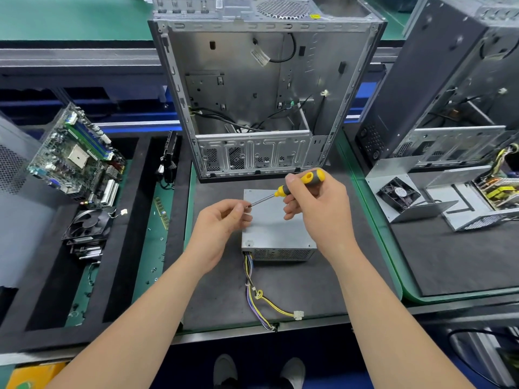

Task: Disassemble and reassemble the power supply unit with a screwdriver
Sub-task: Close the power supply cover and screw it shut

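A grey metal power supply unit (276, 228) lies flat on the dark mat (309, 287), its bundle of coloured wires (259, 296) trailing toward me. My right hand (317, 203) grips the yellow and black handle of a screwdriver (297, 183) above the unit, shaft slanting down to the left. My left hand (224, 220) pinches something small at the screwdriver's tip; what it is stays hidden by the fingertips.
An empty open computer case (264, 88) stands upright just behind the unit. A motherboard (75, 155), a cooling fan (90, 223) and loose screws lie in trays at left. Another case (438, 88) and an opened power supply with fan (398, 195) sit at right.
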A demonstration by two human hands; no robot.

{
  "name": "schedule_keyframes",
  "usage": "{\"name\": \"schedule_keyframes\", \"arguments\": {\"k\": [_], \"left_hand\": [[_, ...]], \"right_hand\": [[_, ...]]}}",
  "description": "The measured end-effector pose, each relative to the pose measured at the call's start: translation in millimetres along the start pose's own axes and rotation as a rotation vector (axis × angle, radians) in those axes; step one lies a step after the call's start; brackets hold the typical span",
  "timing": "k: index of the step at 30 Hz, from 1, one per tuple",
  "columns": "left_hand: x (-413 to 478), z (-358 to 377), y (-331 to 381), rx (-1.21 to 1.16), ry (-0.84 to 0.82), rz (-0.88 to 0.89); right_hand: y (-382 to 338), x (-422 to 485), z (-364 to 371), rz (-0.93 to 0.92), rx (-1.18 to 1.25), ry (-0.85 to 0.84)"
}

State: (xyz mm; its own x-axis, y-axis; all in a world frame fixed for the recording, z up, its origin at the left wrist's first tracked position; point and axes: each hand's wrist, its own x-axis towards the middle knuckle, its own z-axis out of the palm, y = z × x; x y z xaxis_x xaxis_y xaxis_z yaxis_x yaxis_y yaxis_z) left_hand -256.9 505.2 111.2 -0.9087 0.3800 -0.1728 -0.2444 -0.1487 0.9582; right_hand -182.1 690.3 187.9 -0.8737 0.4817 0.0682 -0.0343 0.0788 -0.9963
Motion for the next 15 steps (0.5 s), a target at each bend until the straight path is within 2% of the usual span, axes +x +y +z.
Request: {"name": "schedule_keyframes", "arguments": {"k": [2, 6, 12, 15], "left_hand": [[-1.6, -4.8, 2.8, 0.184, -0.033, 0.038], [-9.3, -12.3, 7.4, 0.406, -0.105, 0.064], [-17.8, -22.7, -3.0, 0.71, -0.13, 0.106], [-21.2, -28.0, -7.1, 0.783, -0.145, 0.101]], "right_hand": [[-5.2, 0.9, -0.2, -0.016, -0.063, -0.009], [-13.9, 1.8, 3.0, -0.057, -0.231, -0.07], [-15.9, -0.3, 12.7, -0.104, -0.511, -0.231], [-14.8, -4.8, 19.0, -0.124, -0.596, -0.268]]}}
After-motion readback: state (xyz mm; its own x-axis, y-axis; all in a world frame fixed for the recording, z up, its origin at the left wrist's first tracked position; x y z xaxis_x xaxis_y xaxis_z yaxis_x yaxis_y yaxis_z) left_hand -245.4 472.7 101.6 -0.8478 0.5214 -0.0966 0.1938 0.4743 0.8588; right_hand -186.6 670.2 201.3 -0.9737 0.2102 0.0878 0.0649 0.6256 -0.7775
